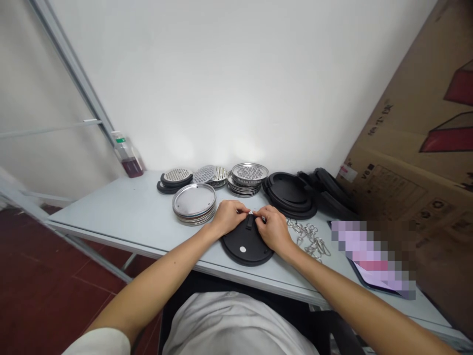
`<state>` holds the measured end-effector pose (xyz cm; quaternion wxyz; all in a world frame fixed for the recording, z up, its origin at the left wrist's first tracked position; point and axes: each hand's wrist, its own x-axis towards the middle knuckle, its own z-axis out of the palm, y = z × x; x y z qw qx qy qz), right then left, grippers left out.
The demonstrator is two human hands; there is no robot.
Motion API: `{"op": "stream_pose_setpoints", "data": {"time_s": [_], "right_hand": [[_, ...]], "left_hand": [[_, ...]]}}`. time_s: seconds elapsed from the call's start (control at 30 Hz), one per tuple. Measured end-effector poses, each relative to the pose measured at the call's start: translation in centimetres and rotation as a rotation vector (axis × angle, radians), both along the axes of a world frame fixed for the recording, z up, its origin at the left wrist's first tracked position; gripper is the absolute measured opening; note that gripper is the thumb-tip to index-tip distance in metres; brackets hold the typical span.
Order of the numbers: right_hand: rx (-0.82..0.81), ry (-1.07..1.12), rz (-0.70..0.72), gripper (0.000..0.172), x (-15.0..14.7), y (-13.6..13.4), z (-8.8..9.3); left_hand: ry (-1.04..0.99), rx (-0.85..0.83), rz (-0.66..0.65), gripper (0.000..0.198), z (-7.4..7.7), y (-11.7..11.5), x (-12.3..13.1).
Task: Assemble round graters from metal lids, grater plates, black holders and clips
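Observation:
A round black plastic disc (254, 249) lies flat on the table in front of me, with a white dot near its lower edge and a short black tab (250, 221) at its far side. My left hand (231, 217) is closed in a pinch at the far edge beside the tab. From the other side my right hand (273, 228) pinches at the same spot. Between the fingertips shows a small shiny metal piece (251, 212), mostly hidden. Right of the right hand lies a loose pile of metal wire clips (312, 239).
Left of the disc stands a stack of round metal plates (194, 199). Behind are perforated grater discs (249, 172) and black round parts (290, 192). A phone (373, 266) lies at right beside a cardboard box (402, 187). A bottle (129, 160) stands back left.

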<state>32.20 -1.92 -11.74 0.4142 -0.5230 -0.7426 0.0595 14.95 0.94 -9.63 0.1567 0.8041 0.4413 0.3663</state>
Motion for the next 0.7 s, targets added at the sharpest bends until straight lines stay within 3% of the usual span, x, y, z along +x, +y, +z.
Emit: {"op": "stream_pose_setpoints", "data": {"time_s": [0.47, 0.7], "right_hand": [[-0.008, 0.022, -0.049, 0.018, -0.28, 0.18, -0.47], [-0.009, 0.038, -0.069, 0.017, -0.47, -0.04, -0.39]], "left_hand": [[0.088, 0.011, 0.0, 0.019, 0.05, 0.59, 0.24], [0.092, 0.023, -0.063, 0.02, 0.01, 0.78, -0.02]]}}
